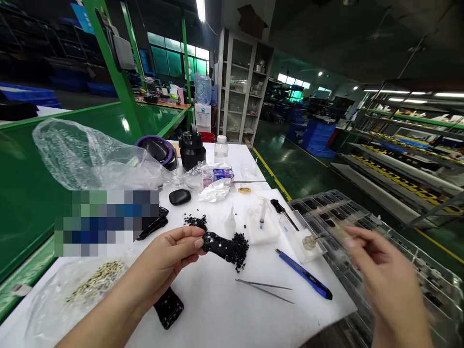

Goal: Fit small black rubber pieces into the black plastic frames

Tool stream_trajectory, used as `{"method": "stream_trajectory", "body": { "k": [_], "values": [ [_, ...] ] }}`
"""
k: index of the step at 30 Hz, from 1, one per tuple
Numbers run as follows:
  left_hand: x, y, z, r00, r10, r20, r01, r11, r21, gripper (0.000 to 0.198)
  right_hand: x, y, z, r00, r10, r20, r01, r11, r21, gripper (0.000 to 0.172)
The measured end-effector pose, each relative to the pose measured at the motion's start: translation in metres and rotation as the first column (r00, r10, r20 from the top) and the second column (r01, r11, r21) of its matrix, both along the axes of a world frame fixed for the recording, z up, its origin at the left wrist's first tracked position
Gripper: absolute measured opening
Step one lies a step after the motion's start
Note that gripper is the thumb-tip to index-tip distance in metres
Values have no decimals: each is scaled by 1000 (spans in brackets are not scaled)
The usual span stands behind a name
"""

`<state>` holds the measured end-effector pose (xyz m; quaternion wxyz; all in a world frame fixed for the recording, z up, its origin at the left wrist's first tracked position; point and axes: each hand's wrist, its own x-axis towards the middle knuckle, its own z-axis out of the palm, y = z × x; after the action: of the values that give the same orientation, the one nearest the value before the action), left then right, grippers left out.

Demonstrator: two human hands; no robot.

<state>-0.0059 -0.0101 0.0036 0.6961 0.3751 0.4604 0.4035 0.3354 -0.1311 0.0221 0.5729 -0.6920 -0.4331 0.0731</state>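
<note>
My left hand [170, 252] has its fingers clamped on one end of a black part [222, 245] above the tabletop [217, 316]; my right hand [384, 273] curls, its grip unclear to me. Beyond the tweezers [263, 284] lie tiny black pieces [240, 247], then a black flask [193, 153].

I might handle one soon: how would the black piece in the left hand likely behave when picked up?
The black piece is probably stiff: it shows no sag while the left hand grips one end. It's likely light, since a fingertip pinch seems to suffice. Its long, flattish shape looks unlikely to roll.
</note>
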Motion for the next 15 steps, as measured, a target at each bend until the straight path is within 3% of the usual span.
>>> {"method": "stream_trajectory", "body": {
  "k": [2,4,7,12,15],
  "values": [
    [0,0,1,1000,-8,-5,8,1000,9,22,18,7,-13,995,96,-25,-100,971,-216,44],
    [0,0,2,1000,-7,-9,7,1000,18,22,22,16,-21,994,110,14,-100,939,-328,43],
    [-2,-1,4,1000,2,-1,-2,1000,18,21,15,26,-23,997,35,69,-12,951,-308,38],
    [-4,-3,8,1000,4,1,-4,1000,31,21,10,36,-18,982,91,166,-31,942,-333,33],
    [-3,-3,7,1000,-8,-18,9,1000,27,23,14,37,-19,985,-74,153,105,973,-204,34]
  ]
}}
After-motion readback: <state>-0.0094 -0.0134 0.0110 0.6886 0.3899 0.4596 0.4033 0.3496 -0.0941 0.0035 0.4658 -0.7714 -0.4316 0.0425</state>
